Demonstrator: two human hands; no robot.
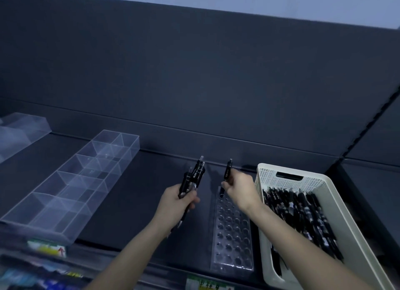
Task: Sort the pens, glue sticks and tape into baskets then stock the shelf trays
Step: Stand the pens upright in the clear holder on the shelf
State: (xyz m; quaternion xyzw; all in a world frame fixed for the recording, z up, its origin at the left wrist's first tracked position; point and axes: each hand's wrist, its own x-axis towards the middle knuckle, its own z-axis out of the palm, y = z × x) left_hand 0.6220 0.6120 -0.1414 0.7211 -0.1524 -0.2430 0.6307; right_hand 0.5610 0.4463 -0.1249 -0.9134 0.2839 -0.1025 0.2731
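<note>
Running along the near edge of the dark shelf [134, 205] is a strip with price labels [46, 249], blurry, at 7 o'clock and 6 o'clock. Two bare arms reach up from the bottom. Just past the edge, at 5 o'clock, a clear pen stand [231, 237] full of round holes lies flat on the shelf. A cream basket [307, 182] sits right beside it at 4 o'clock, and many black basket pens [303, 216] are piled inside. The left hand [173, 205], near the middle, is curled tight around a bunch of black pens [193, 177] that point up and away. The right hand [240, 188] pinches one single pen [227, 170] between thumb and fingers, nearly upright. Its low end is right at the far row of holes in the stand; I cannot tell if it is inside one. At 8 o'clock a long clear tray [71, 181] with many little boxes in it stands on the shelf, well apart from the hands. Farther off at 9 o'clock is part of another clear box [19, 129]. Behind it all a big dark back panel [194, 84] rises up. A dark post with slots [368, 125] runs slantwise at 3 o'clock. A pale wall [281, 1] shows at 12 o'clock, over the top of the panel.
</note>
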